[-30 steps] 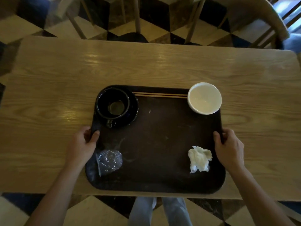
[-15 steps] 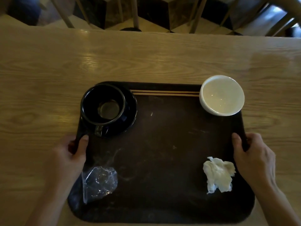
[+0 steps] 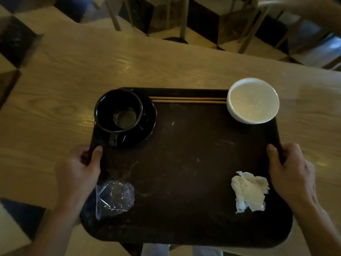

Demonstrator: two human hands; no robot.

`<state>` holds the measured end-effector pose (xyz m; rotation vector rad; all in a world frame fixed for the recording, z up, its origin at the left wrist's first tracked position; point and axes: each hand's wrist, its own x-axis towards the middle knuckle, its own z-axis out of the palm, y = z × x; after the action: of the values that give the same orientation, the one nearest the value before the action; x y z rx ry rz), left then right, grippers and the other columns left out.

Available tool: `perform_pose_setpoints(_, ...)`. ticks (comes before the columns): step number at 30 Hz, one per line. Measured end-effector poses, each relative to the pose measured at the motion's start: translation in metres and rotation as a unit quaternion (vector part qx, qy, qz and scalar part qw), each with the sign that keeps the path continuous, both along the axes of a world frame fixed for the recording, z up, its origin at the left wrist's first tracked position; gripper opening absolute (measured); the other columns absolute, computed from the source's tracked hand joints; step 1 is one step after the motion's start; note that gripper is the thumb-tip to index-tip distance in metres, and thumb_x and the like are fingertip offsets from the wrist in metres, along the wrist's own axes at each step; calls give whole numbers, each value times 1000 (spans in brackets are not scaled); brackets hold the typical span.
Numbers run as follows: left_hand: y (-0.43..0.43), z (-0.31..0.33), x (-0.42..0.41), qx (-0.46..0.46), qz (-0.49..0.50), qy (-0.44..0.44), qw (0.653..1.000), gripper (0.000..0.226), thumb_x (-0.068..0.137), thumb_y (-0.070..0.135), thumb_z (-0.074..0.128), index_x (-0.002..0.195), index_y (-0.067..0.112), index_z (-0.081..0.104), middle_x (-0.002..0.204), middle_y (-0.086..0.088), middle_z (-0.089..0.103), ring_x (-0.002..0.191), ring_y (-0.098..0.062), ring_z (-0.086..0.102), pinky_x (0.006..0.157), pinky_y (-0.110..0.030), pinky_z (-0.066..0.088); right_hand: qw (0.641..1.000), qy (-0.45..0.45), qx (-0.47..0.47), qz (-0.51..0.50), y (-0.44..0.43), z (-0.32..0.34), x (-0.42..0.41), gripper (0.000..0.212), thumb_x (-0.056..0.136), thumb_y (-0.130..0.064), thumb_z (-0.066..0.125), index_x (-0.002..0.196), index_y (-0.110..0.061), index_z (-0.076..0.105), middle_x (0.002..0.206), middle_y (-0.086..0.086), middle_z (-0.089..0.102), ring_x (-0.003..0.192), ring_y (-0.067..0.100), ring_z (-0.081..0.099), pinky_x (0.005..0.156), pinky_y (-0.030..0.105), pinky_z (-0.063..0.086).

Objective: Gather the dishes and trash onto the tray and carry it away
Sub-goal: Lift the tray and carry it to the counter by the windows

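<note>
A dark brown tray (image 3: 184, 163) is held over the wooden table's near edge. My left hand (image 3: 81, 170) grips its left rim, thumb on top. My right hand (image 3: 291, 174) grips the right rim the same way. On the tray, a black cup (image 3: 118, 109) sits on a black saucer (image 3: 147, 122) at the far left. Wooden chopsticks (image 3: 188, 99) lie along the far rim. A white bowl (image 3: 252, 99) stands at the far right corner. Crumpled clear plastic (image 3: 114, 197) lies near left, a crumpled white napkin (image 3: 249, 191) near right.
The light wooden table (image 3: 166, 67) stretches beyond the tray. Wooden chair legs (image 3: 182, 17) and a chair back (image 3: 304, 8) stand past its far edge. The floor (image 3: 14, 45) has a dark and pale geometric pattern.
The tray has come closer and looks larger, its near edge now past the table's front edge. The view has tilted. Both hands keep their grip on the rims.
</note>
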<state>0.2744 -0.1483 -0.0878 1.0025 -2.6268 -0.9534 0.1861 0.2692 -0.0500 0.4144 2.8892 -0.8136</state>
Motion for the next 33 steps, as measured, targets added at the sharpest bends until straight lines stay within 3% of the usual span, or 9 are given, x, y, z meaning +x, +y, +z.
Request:
perform_pose_setpoints(2,0,17,14,-7,25,0,1000,19,94,31,65,89,13,67,70,-1,64,63,-17,57,52,-12,37,999,5,3,33,-3,20,-9,24,100,-36,51,99,-13,50,75,-6,53,67,22,54,66,44,49)
perform_pose_setpoints(7,2,75,44,11,62,16,998,19,95,32,63,91,13,67,75,0,66,70,-22,64,61,-33,47,995,18,-11,97,-11,71,-29,21,100,-34,53,99,-14,51,76,-4,57,70,25,61,63,45,53)
perform_pose_setpoints(15,10,177,90,-72,118,38,990,14,91,24,69,86,10,70,66,4,61,64,-17,55,61,-32,38,985,-2,-68,157,-24,153,-38,16,100,-35,54,100,-19,54,86,-1,64,75,18,66,67,49,59)
perform_pose_setpoints(18,16,200,113,-76,141,40,986,16,91,26,68,84,11,70,67,4,61,63,-13,55,58,-31,40,979,-6,-83,188,-32,177,-37,17,100,-34,53,101,-18,55,88,-1,64,76,16,65,62,41,57)
perform_pose_setpoints(22,32,221,155,-70,187,35,979,19,92,28,67,78,17,66,67,1,64,66,-18,60,66,-37,49,965,-5,-82,247,-43,196,-34,15,101,-32,53,100,-18,55,86,-4,60,72,6,57,51,23,42)
perform_pose_setpoints(27,60,228,221,-56,264,3,963,21,93,35,64,79,19,64,65,-2,64,65,-21,62,67,-43,53,943,-3,-67,325,-65,203,-28,15,101,-34,53,102,-19,53,84,-5,57,70,4,54,51,23,39)
perform_pose_setpoints(33,111,240,304,-68,368,-8,927,23,93,29,65,75,15,63,63,-4,59,59,-14,52,57,-26,36,906,-18,-52,420,-109,205,-5,17,101,-39,52,102,-22,52,87,-2,59,75,12,57,57,31,44)
